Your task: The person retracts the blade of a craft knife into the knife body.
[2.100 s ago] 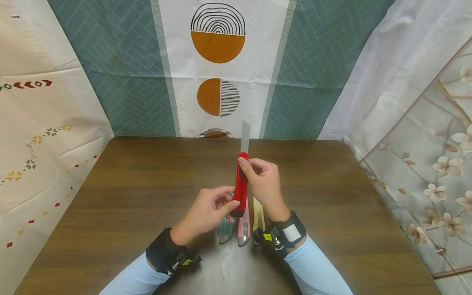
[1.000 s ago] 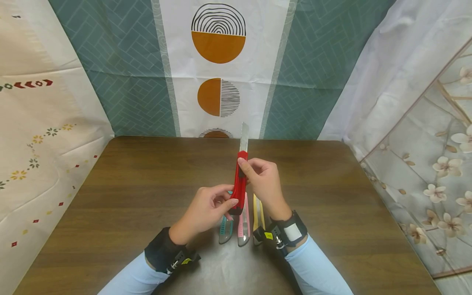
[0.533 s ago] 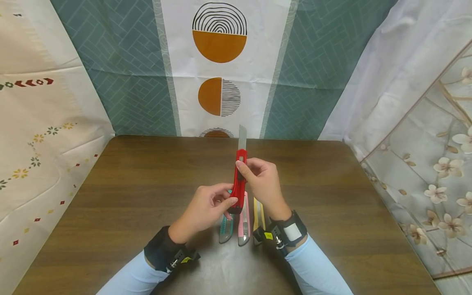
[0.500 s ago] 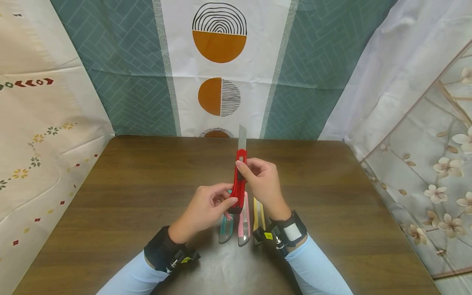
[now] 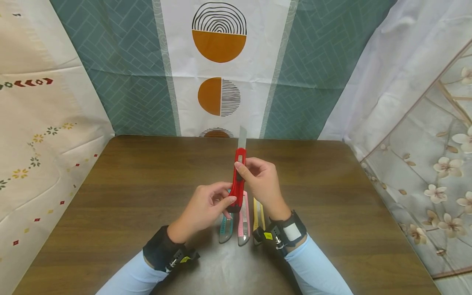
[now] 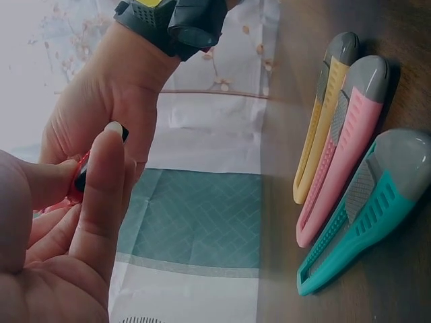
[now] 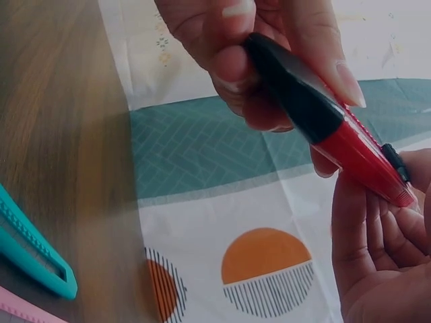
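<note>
A red utility knife [image 5: 238, 188] is held above the table, its silver blade [image 5: 241, 137] extended and pointing away. My left hand [image 5: 206, 205] pinches the dark rear end between thumb and fingers. Nearer the blade, my right hand [image 5: 264, 184] grips the body with its thumb on the dark slider. In the right wrist view, the red knife [image 7: 367, 161] shows its black end cap. Beneath the hands lie a teal knife [image 5: 225, 231], a pink knife [image 5: 243, 229] and a yellow knife [image 5: 259, 215], partly hidden from the head view.
The three knives lie side by side on a brown wooden table [image 5: 147, 176]. A patterned cloth [image 5: 309, 61] hangs behind its far edge, with light fabrics on the left and right. Wristbands with small cameras are worn on both wrists.
The exposed blade looks shorter, and the right thumb has moved slightly back along the red knife with more slot showing ahead of it. Both hands keep their hold.
</note>
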Demonstrator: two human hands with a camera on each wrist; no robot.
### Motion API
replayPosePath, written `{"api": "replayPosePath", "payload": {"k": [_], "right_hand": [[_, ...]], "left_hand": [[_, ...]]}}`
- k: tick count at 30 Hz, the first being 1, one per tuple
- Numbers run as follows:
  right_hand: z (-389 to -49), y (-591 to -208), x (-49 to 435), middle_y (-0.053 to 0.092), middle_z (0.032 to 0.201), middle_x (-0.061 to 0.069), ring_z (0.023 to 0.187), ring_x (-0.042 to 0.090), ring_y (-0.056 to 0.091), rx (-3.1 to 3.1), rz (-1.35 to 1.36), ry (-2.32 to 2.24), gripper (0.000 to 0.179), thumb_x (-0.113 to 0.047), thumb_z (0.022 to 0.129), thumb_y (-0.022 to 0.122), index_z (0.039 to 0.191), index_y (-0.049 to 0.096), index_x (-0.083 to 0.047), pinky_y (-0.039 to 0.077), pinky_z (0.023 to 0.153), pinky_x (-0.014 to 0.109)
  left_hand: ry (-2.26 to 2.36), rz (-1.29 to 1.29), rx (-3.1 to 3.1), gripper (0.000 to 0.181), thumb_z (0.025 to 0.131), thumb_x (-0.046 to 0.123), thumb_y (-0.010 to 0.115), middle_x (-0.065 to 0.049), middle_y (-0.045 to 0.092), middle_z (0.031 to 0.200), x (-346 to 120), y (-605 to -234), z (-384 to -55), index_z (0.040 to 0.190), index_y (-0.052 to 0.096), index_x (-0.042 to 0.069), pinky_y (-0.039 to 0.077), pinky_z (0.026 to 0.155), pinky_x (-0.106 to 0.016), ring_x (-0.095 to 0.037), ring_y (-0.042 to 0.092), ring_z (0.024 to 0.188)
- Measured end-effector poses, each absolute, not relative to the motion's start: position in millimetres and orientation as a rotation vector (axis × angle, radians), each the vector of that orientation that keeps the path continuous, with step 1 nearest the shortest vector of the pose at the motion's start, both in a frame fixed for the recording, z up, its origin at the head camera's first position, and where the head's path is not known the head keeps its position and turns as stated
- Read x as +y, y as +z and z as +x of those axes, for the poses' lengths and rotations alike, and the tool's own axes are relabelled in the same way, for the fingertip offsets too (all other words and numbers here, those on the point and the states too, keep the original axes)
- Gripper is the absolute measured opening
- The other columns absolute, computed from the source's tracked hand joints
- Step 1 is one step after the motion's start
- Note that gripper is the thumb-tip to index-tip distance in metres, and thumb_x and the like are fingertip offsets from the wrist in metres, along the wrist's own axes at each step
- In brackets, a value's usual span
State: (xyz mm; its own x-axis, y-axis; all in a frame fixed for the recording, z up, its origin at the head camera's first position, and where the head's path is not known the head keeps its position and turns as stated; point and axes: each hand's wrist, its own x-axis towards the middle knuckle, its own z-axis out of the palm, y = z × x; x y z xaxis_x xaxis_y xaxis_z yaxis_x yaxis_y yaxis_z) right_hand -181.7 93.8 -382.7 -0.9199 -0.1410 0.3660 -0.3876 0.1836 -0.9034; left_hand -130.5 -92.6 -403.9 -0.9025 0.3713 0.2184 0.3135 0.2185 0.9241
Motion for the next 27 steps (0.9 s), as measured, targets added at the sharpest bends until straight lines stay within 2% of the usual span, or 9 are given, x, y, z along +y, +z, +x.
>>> {"api": "replayPosePath", "payload": {"k": [20, 23, 27], "right_hand": [[-182.9, -384.1, 93.0, 0.075, 0.09, 0.01, 0.075, 0.024, 0.065, -2.25, 0.538, 1.846, 0.019, -0.025, 0.095, 0.076, 0.104, 0.077, -0.009, 0.061, 0.066, 0.03], [-183.2, -384.2, 92.8, 0.075, 0.089, 0.009, 0.073, 0.023, 0.067, -2.274, 0.508, 1.866, 0.021, -0.029, 0.096, 0.075, 0.104, 0.077, -0.01, 0.064, 0.066, 0.036], [-183.3, -384.6, 93.2, 0.075, 0.084, 0.008, 0.07, 0.023, 0.069, -2.329, 0.462, 1.879, 0.026, -0.036, 0.096, 0.073, 0.097, 0.078, -0.01, 0.064, 0.069, 0.05]], "left_hand": [[1.838, 0.666, 2.39, 0.035, 0.093, 0.009, 0.075, -0.016, 0.075, 0.09, -94.1, -404.5, -131.4, 0.125, 0.066, 0.0, 0.064, 0.065, -0.028, -0.011, 0.071, 0.06], [1.844, 0.665, 2.397, 0.032, 0.093, 0.009, 0.075, -0.016, 0.076, 0.091, -94.0, -403.8, -131.4, 0.123, 0.067, 0.0, 0.064, 0.064, -0.028, -0.011, 0.071, 0.06], [1.839, 0.661, 2.424, 0.029, 0.092, 0.008, 0.076, -0.013, 0.076, 0.089, -93.2, -402.8, -131.3, 0.119, 0.067, 0.002, 0.064, 0.064, -0.028, -0.011, 0.071, 0.059]]}}
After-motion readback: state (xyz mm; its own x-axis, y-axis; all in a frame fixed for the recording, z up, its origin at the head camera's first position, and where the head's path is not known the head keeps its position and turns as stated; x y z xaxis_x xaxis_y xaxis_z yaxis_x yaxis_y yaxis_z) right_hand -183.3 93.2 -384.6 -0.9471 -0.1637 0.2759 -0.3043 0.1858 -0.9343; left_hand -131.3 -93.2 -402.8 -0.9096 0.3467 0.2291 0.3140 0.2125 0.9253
